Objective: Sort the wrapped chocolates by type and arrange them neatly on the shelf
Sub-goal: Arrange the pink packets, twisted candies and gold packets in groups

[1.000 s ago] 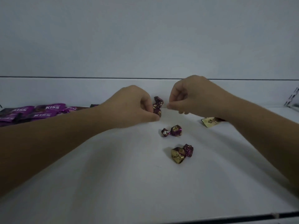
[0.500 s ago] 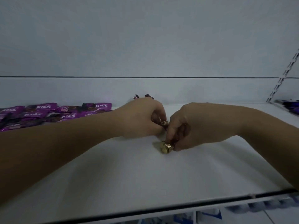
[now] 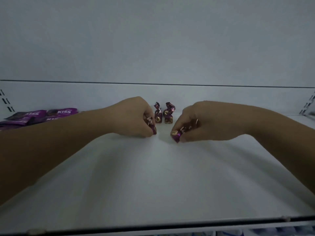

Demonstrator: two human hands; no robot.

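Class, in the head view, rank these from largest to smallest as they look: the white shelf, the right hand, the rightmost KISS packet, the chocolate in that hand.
1. white shelf
2. right hand
3. KISS packet, lying farther back, so its true size is unsure
4. chocolate, partly covered by the hand

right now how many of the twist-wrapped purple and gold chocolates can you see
4: two upright chocolates at the back, one in the left hand, one in the right hand; more may hide inside them.
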